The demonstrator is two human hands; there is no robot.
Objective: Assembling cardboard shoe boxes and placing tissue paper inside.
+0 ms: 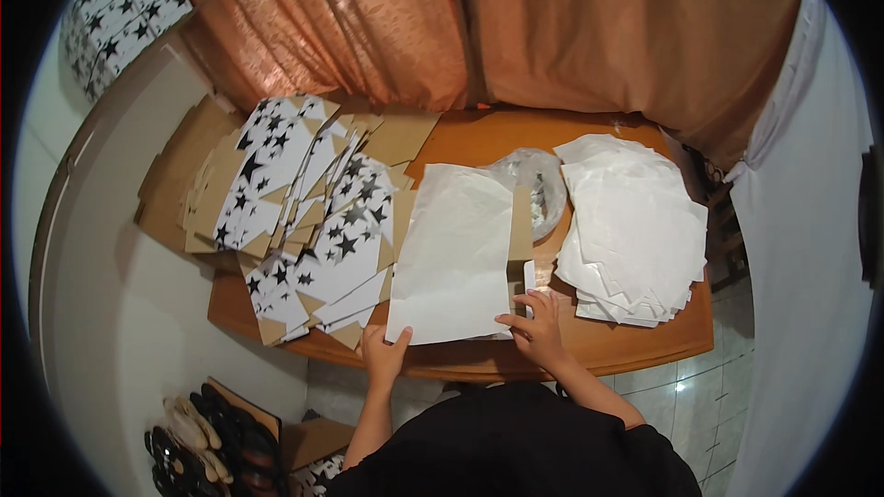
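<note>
A large white sheet of paper point(453, 253) lies flat on the wooden table point(635, 350) in front of me. My left hand point(384, 355) grips its near left corner, thumb on top. My right hand point(536, 329) presses its fingers flat on the sheet's near right corner. A brown cardboard piece point(521, 221) pokes out from under the sheet's right edge.
A heap of flat cardboard cut-outs with black stars point(308, 221) covers the table's left part. A stack of white sheets point(635, 230) lies at the right, a clear plastic bag point(543, 179) behind. An orange curtain point(479, 18) hangs beyond. Shoes point(207, 446) stand on the floor at lower left.
</note>
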